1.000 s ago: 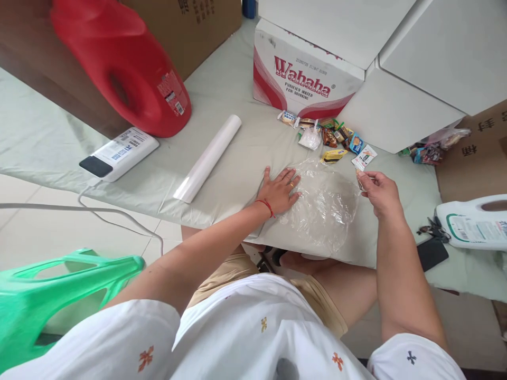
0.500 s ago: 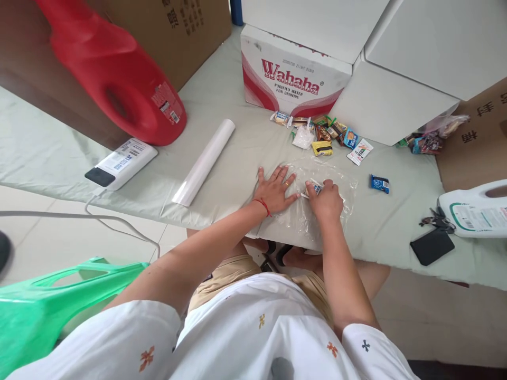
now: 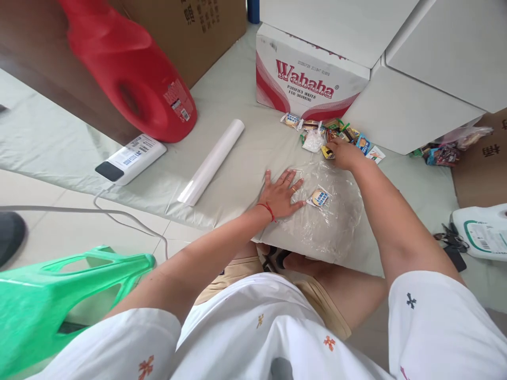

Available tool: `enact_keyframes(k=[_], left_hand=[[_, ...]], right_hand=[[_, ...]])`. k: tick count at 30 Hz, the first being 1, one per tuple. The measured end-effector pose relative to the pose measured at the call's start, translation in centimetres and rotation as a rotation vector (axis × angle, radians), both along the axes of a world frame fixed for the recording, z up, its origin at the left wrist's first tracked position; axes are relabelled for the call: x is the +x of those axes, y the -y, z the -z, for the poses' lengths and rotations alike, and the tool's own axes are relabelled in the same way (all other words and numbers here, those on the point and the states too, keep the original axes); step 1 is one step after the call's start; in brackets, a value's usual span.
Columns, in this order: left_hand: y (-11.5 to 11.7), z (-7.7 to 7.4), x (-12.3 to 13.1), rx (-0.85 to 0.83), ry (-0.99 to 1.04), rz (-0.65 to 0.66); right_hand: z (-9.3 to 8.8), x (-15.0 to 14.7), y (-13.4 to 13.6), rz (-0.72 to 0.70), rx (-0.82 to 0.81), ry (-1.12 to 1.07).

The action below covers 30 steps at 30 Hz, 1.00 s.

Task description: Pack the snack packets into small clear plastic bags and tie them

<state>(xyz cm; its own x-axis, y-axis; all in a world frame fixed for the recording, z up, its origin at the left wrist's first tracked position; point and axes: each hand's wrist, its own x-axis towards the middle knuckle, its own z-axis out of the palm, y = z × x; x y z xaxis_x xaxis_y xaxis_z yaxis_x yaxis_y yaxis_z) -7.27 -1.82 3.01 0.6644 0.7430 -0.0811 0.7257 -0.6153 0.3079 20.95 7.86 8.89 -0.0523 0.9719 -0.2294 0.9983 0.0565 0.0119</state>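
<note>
My left hand [image 3: 281, 195] lies flat with fingers spread on the left edge of a clear plastic sheet [image 3: 336, 227]. On that sheet, just right of my left fingertips, sits a small wrapped biscuit [image 3: 320, 197] in a white and blue packet. My right hand [image 3: 346, 154] reaches to the pile of small wrapped snacks, its fingers closed on a yellow snack packet [image 3: 327, 152]; part of that packet is hidden by the fingers. Beside it are a small white clear-wrapped packet [image 3: 313, 141], a blue packet [image 3: 363, 143] and a white packet [image 3: 375, 154].
A white roll [image 3: 212, 162] lies left of my hands. Behind stand a Wahaha carton [image 3: 309, 79], white boxes [image 3: 407, 105] and a red jug [image 3: 134, 79]. A power bank [image 3: 130, 159] with a cable is at left, a white bottle [image 3: 483, 232] and keys [image 3: 451, 237] at right.
My right hand has let go of the white and blue biscuit packet, leaving it on the plastic sheet, and moved up and right to the yellow packet in the pile. My left hand stays put.
</note>
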Motion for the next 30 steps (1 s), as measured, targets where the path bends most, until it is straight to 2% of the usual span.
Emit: enact_keyframes(k=[3, 7, 12, 14, 17, 20, 23, 27, 30], left_hand=[[0.0, -0.1, 0.0, -0.003, -0.006, 0.006], [0.0, -0.1, -0.1, 0.001, 0.019, 0.004], [0.1, -0.1, -0.2, 0.001, 0.057, -0.008], [0.1, -0.2, -0.2, 0.002, 0.064, -0.019], [0.1, -0.3, -0.2, -0.007, 0.063, -0.022], [0.0, -0.3, -0.2, -0.003, 0.067, -0.025], [-0.1, -0.1, -0.3, 0.004, 0.077, -0.035], [-0.2, -0.1, -1.0, 0.011, 0.183, -0.071], [-0.7, -0.8, -1.7, 0.058, 0.337, -0.217]], right_hand=[[-0.4, 0.1, -0.4, 0.038, -0.017, 0.039], [-1.8, 1.8, 1.3, 0.063, 0.018, 0.061], [-3.5, 4.0, 5.1, 0.093, 0.197, -0.104], [-4.2, 3.5, 7.1, 0.064, 0.242, -0.171], [-4.9, 1.0, 10.7, -0.079, 0.205, -0.213], [-4.3, -2.2, 14.0, -0.263, 0.096, -0.154], [-2.5, -4.2, 15.5, -0.352, -0.007, -0.083], [-1.1, -3.9, 16.4, -0.336, -0.052, -0.117], [-1.6, -4.3, 18.4, -0.26, 0.059, -0.207]])
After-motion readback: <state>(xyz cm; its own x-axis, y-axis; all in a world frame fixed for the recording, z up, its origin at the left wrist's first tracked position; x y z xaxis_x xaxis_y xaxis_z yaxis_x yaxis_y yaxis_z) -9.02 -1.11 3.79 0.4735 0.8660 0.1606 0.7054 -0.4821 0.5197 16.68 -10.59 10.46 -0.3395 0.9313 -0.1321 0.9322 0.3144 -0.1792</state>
